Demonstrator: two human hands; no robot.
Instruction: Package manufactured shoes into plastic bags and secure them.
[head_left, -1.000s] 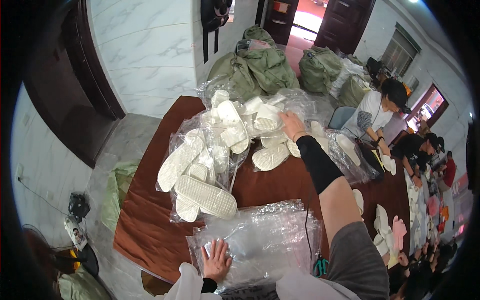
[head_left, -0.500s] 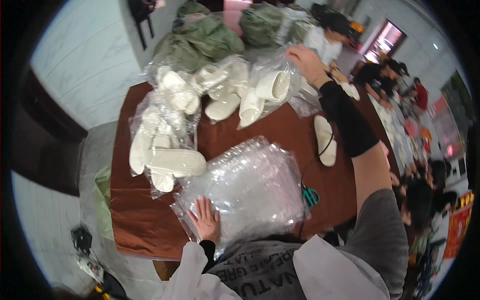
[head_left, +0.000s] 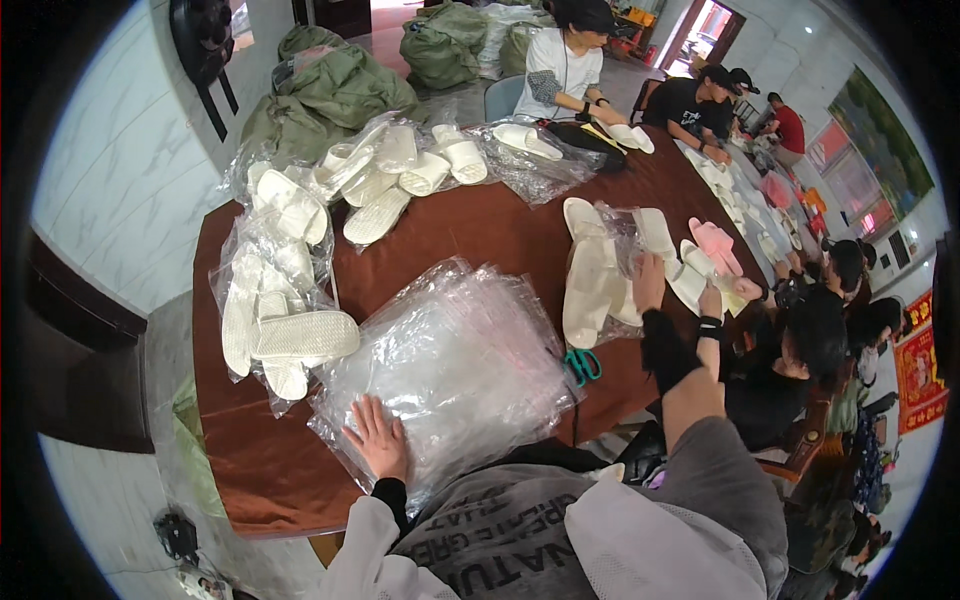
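Observation:
My left hand lies flat, fingers spread, on a stack of clear plastic bags at the near middle of the table. My right hand reaches to the table's right side, fingers closed at a white slipper; its fingertips are partly hidden. Left of that hand, another white slipper lies beside clear plastic film. Just to the right, a co-worker's hand with a black wristband is at a white slipper, close to a pink slipper.
Bagged white slippers are heaped along the left and far edges of the brown-covered table. Teal scissors lie right of the bags. A person in white sits across the table. Green sacks stand behind; more people sit along the right.
My right hand has come down from the far side, where it held bagged slippers, to the slippers at the right. My left hand stays on the bags. The view has shifted rightward.

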